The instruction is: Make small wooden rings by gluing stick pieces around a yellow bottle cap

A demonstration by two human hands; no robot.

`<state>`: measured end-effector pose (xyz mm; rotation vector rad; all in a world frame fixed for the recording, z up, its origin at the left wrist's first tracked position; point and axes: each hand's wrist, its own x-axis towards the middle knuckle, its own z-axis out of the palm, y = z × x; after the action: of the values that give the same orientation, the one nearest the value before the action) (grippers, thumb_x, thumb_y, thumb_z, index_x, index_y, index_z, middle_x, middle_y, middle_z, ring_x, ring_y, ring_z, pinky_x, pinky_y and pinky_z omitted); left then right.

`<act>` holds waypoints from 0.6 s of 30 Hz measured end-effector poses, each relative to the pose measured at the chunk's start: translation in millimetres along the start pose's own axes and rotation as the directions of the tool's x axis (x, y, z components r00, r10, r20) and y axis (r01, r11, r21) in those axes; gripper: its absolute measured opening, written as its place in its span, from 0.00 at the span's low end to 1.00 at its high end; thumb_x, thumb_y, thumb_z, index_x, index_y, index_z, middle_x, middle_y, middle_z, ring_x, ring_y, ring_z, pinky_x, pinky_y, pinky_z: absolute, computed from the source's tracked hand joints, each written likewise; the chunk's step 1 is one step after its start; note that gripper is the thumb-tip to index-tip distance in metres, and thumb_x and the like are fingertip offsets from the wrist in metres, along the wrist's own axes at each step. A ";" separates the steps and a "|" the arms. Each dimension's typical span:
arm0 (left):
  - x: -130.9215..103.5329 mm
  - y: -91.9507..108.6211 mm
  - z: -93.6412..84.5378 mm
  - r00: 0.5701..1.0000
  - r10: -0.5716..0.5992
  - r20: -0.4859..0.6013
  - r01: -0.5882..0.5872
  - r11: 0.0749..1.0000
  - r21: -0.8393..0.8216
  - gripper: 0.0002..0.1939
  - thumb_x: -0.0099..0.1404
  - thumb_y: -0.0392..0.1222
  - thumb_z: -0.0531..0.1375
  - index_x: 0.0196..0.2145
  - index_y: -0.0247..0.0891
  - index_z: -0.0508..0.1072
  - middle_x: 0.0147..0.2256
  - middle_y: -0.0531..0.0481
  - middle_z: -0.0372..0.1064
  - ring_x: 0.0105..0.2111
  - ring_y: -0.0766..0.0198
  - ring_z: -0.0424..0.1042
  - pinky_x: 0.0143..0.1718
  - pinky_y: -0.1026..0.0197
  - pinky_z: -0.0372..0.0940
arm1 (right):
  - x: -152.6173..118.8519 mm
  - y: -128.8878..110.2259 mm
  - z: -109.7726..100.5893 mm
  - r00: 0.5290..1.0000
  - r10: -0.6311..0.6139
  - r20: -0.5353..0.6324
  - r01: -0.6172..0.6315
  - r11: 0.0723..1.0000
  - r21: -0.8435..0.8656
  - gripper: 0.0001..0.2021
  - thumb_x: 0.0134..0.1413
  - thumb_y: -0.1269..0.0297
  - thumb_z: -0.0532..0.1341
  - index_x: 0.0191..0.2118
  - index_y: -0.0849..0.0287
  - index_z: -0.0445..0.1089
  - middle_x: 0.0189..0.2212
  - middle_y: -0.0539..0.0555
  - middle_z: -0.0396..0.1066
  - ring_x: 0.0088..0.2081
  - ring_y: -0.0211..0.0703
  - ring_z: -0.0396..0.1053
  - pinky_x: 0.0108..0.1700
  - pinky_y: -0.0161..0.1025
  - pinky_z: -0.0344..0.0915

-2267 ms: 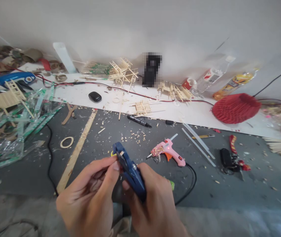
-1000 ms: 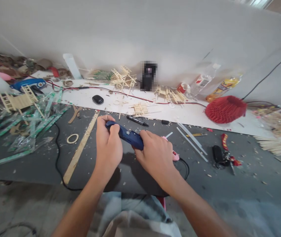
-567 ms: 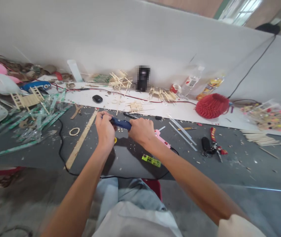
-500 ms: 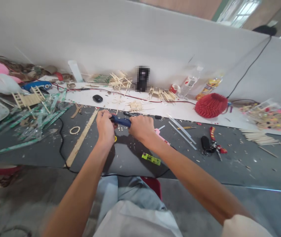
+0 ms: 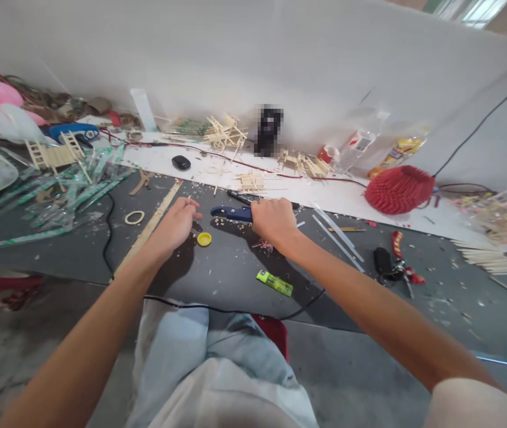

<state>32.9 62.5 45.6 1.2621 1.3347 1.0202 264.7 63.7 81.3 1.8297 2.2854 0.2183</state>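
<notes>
Gray table (image 5: pixel 230 267) is sitting under everything. Right hand (image 5: pixel 274 221) is still gripping the blue tool by one end. Left hand (image 5: pixel 177 223) is now staying clear of it, after holding its other end 0.5 s ago; fingers are half curling, can't tell if they're pinching anything. Blue tool (image 5: pixel 233 214) is pointing left between the hands. Yellow cap (image 5: pixel 204 239) is now showing whole near the left hand, previously mostly hidden.
</notes>
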 end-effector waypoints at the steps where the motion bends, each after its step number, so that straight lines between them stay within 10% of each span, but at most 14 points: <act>1: -0.1 0.0 -4.4 0.999 -0.030 0.013 0.030 1.000 -0.007 0.18 0.76 0.49 0.66 0.58 0.37 0.75 0.54 0.42 0.76 0.47 0.53 0.80 0.47 0.47 0.79 | 0.2 2.0 2.5 1.000 -0.003 -0.013 0.003 1.000 -0.005 0.16 0.72 0.56 0.67 0.56 0.61 0.75 0.53 0.58 0.77 0.51 0.51 0.78 0.54 0.54 0.77; 11: -39.2 -7.6 -10.1 0.999 -0.046 0.003 0.045 0.985 -0.169 0.11 0.77 0.44 0.64 0.52 0.36 0.74 0.37 0.53 0.73 0.24 0.70 0.68 0.22 0.67 0.66 | -1.6 3.9 16.8 0.992 -0.068 -0.109 0.065 0.998 -0.027 0.19 0.71 0.51 0.67 0.54 0.61 0.76 0.51 0.58 0.78 0.53 0.53 0.78 0.57 0.57 0.74; 18: -60.2 -16.0 6.8 0.995 -0.012 -0.098 -0.011 0.972 -0.234 0.08 0.75 0.41 0.66 0.46 0.38 0.70 0.35 0.54 0.75 0.22 0.71 0.64 0.23 0.67 0.63 | -8.1 5.1 14.1 0.977 -0.102 -0.187 0.111 0.993 0.038 0.18 0.71 0.51 0.66 0.55 0.59 0.75 0.54 0.59 0.77 0.56 0.54 0.75 0.59 0.58 0.73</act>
<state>34.8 0.8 35.4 1.0455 1.2467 1.2147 274.7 56.7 69.5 1.7695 2.5273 0.3310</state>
